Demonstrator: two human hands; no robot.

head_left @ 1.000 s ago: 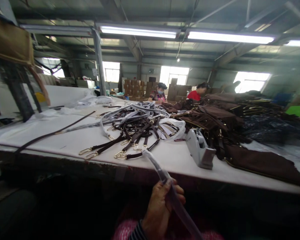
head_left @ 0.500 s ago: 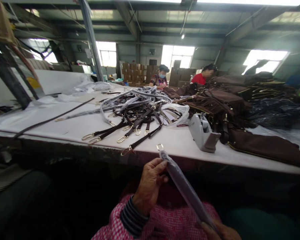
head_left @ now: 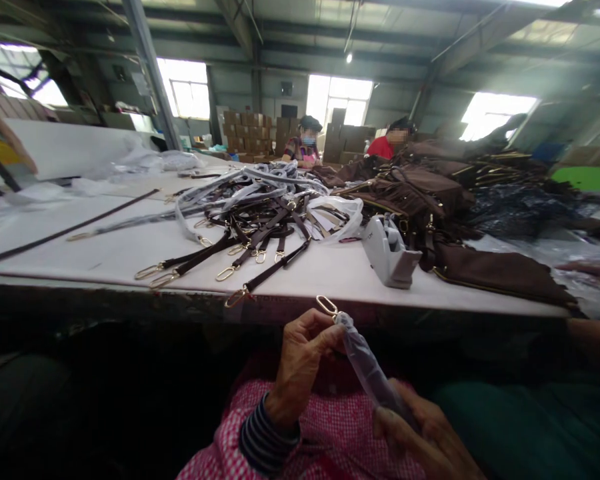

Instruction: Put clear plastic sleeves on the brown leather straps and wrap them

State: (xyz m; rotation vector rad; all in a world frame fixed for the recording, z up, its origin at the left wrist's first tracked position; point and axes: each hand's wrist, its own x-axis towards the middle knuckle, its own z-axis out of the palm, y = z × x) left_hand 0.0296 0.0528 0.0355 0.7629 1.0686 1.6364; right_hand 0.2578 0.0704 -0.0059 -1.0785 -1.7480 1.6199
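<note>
A strap (head_left: 373, 375) in a clear plastic sleeve slants across my lap, just off the table's front edge. Its gold metal clasp (head_left: 327, 305) sticks out of the sleeve at the upper end. My left hand (head_left: 303, 360) pinches the strap close below that clasp. Lower down to the right, my right hand (head_left: 420, 423) is wrapped round the sleeved strap. Beyond my hands lies a pile of dark brown straps (head_left: 275, 227) with gold clasps, several in plastic sleeves (head_left: 253, 183).
On the white table (head_left: 100, 257) stands a grey tape dispenser (head_left: 387, 253). Brown bags (head_left: 500, 273) are heaped at the right. One long brown strap (head_left: 75, 225) lies at the left. Two people (head_left: 303, 143) sit across the table, and another person's arm (head_left: 593, 337) enters at the right.
My right hand has moved up along the sleeved strap, closer to my left hand. The clasp has turned, and the view has shifted to the right.
</note>
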